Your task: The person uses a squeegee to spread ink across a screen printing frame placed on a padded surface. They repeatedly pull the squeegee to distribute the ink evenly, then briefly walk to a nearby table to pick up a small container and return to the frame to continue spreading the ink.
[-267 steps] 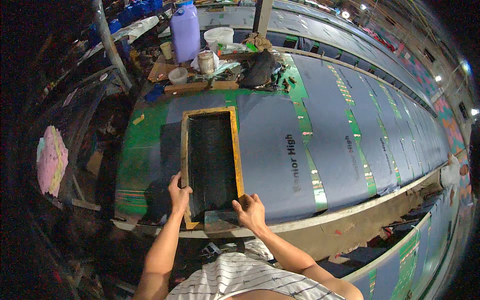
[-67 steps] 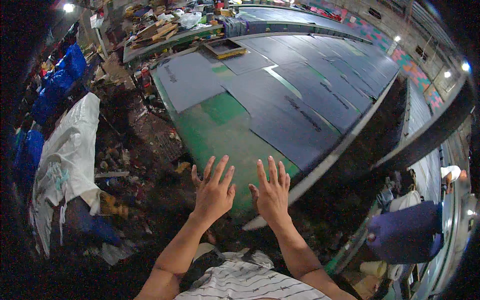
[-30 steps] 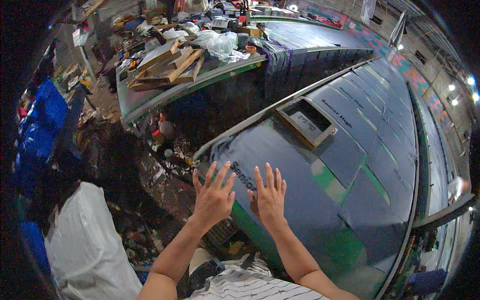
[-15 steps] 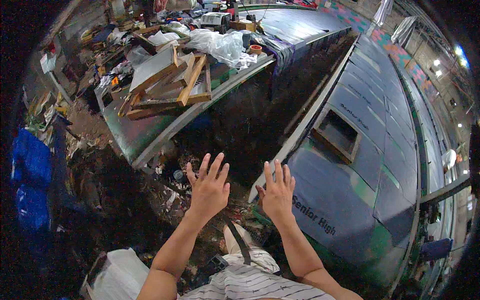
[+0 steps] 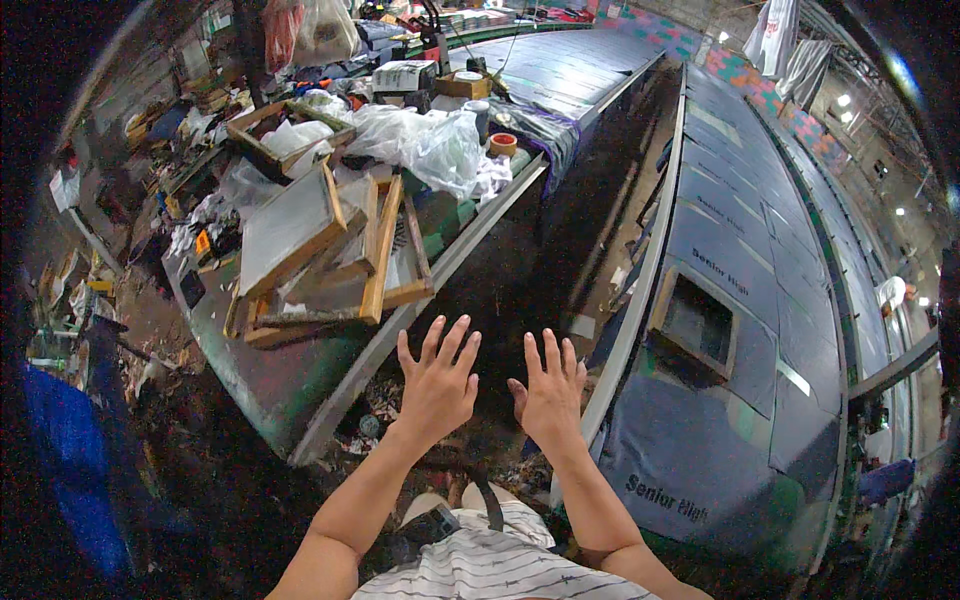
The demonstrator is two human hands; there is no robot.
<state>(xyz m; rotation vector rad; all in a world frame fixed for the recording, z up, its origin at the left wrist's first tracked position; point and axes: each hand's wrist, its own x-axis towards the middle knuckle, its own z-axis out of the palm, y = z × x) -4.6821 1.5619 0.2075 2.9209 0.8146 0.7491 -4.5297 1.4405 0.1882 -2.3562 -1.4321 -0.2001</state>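
Observation:
My left hand (image 5: 435,385) and my right hand (image 5: 550,400) are held out empty, fingers spread, over the dark gap between two long tables. The left is nearest the rail of the cluttered table (image 5: 250,380), below a pile of wooden-framed screens (image 5: 290,235); the right is just beside the rail of the other table (image 5: 625,370). That right table carries grey panels (image 5: 730,440) with dark printed lettering and a dark wooden screen frame (image 5: 703,322) lying flat.
White plastic (image 5: 440,150), an orange tape roll (image 5: 502,145) and boxes (image 5: 405,75) crowd the left table. Blue sheeting (image 5: 65,440) lies at lower left, bags (image 5: 305,30) hang above, a bar (image 5: 895,362) juts at right, and a person (image 5: 890,295) stands at the far right.
My hands held a screen's sides earliest; since then they are empty and raised. The view has swung left and forward, bringing the piled screens closer and shifting the right table rightward.

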